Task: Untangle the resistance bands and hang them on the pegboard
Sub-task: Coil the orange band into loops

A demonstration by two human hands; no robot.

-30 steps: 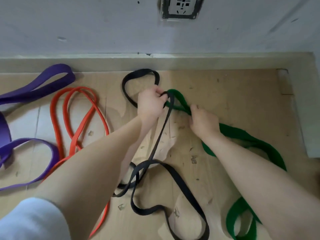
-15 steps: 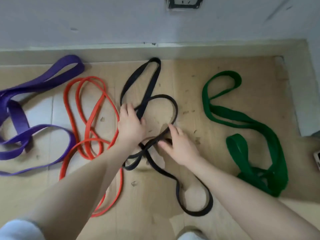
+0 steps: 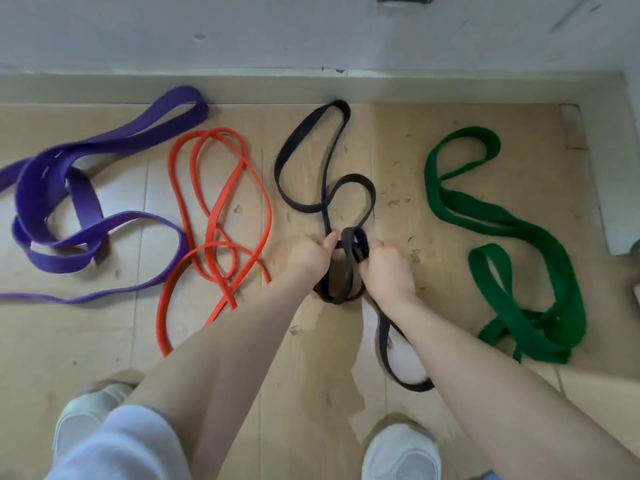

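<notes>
Black band now gathered, both hands closed on it, left hand, right hand

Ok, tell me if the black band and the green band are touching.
Apart. The head view shows bare floor between the black band and the green band all along.

1. I see bare floor between the black band and the green band; a hand can pass there.
2. The orange band lies just left of the black band, leaving only a narrow strip of floor.
3. The purple band blocks the far left.
4. The wall closes the far side.
5. Two shoes occupy the near floor.
</notes>
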